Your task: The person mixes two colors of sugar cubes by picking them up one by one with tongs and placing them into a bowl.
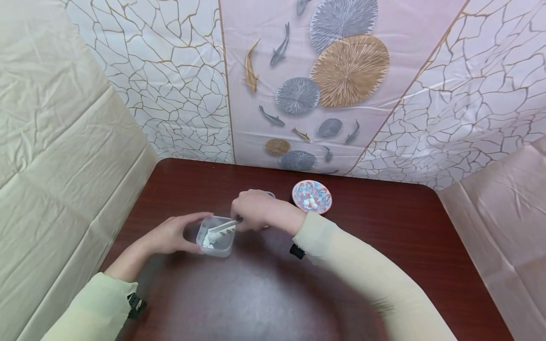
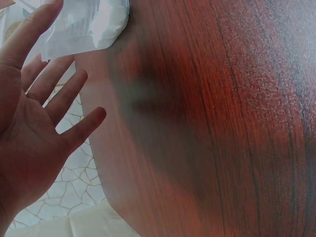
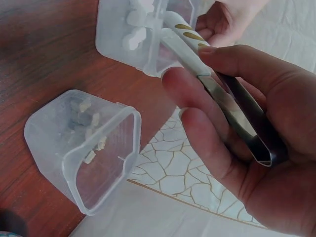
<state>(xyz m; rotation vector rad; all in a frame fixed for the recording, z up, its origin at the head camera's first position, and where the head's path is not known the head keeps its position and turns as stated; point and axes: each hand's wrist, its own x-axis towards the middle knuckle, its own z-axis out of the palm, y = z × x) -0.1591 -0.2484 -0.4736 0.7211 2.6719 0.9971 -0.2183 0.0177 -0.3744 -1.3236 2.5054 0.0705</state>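
A person's left hand (image 1: 170, 234) steadies a clear plastic container (image 1: 218, 253) at the left part of a dark red-brown bench (image 1: 384, 237), its grip set with thumb and fingers on opposite sides of the walls. The right hand (image 1: 253, 210) reaches across from the other side, its grip clamped on a pair of tongs (image 1: 223, 226) with metal arms and white ends (decorated with gold drop-shaped marks). Those ends reach into the container, where several white pieces (image 1: 207, 240) lie together; whether the tongs have hold of one cannot be told.

Near the right hand, and mostly hidden behind it in the head view, stands a second clear container (image 3: 47, 143), holding small beige pieces (image 3: 95, 120). Just beyond the right wrist, toward the back of the bench, a round plate (image 1: 326, 193) patterned in red and blue carries a few white lumps (image 1: 310, 203).

Pale sleeves (image 1: 362, 265) cover both arms. Behind the bench hangs a fabric backdrop (image 1: 187, 47) of white with gold crackle lines, its pinkish centre panel printed with fish and round leaf-like shapes in grey and gold.
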